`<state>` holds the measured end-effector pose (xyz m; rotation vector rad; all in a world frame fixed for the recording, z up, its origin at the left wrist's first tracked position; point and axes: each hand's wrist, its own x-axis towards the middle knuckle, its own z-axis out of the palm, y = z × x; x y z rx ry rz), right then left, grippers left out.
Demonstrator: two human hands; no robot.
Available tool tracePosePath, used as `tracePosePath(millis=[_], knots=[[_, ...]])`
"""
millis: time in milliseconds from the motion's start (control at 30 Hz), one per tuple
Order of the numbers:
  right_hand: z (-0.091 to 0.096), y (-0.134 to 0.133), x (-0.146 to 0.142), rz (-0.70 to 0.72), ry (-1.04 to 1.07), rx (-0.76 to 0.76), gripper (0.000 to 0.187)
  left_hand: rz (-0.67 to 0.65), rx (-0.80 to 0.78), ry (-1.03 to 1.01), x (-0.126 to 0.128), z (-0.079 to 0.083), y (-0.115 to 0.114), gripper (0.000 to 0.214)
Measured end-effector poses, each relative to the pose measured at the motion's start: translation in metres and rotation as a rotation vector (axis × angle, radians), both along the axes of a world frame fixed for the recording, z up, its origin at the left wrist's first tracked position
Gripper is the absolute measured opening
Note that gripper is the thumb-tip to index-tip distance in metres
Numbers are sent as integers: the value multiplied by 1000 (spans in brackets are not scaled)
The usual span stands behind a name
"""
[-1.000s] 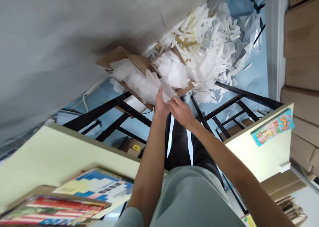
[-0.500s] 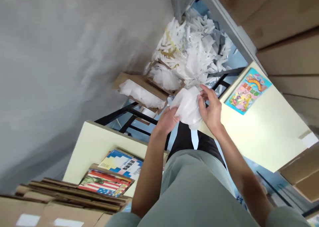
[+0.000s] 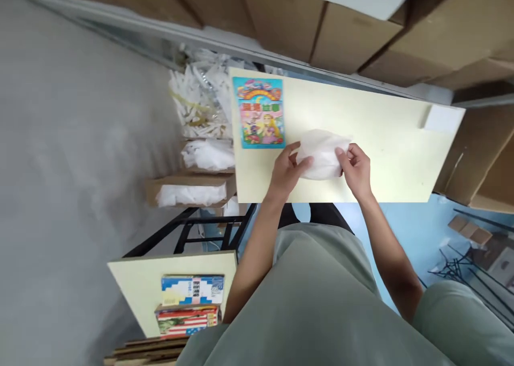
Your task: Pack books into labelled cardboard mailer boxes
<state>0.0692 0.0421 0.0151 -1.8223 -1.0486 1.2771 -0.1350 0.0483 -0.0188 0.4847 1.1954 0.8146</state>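
Between my two hands, above the pale yellow table (image 3: 385, 135), is a thin white sheet (image 3: 322, 154), soft like a plastic bag or tissue; which of these I cannot tell. My left hand (image 3: 287, 167) pinches its left edge between thumb and fingers. On the opposite edge, my right hand (image 3: 355, 167) grips it the same way, thumb on top. A picture book (image 3: 262, 113) with a bright blue border lies flat on the table, just beyond my left hand and apart from it.
Cardboard boxes (image 3: 281, 17) line the shelf behind the table. A heap of white scraps (image 3: 201, 92) and open boxes of white sheets (image 3: 190, 194) stand at the left. A second table (image 3: 136, 280) carries stacked books (image 3: 193, 290). A small white block (image 3: 444, 118) sits at the table's right end.
I have turned right, from the scrap heap and open boxes to the table with the blue-bordered book. The white sheet came along and is now spread flatter, held at both sides.
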Motion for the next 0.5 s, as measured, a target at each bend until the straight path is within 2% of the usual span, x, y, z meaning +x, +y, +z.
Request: tracePosePath(millis=[67, 133, 233, 300, 400, 467, 500], knots=[[-7, -17, 42, -103, 2, -16, 64, -48, 46, 132, 46, -14, 10, 55], [-19, -32, 80, -182, -15, -33, 68, -152, 118, 251, 89, -27, 15, 45], [-42, -47, 132, -281, -79, -57, 71, -288, 294, 410, 142, -37, 14, 38], [-57, -51, 162, -333, -117, -80, 70, -365, 466, 494, 168, -37, 9, 39], [-74, -50, 193, -362, -109, -113, 64, -609, 695, 523, 196, -40, -2, 48], [-79, -48, 202, -351, -71, -111, 63, -747, 763, 519, 208, -46, -7, 55], [-79, -47, 204, -342, -42, -103, 65, -767, 770, 524, 213, -51, -9, 54]])
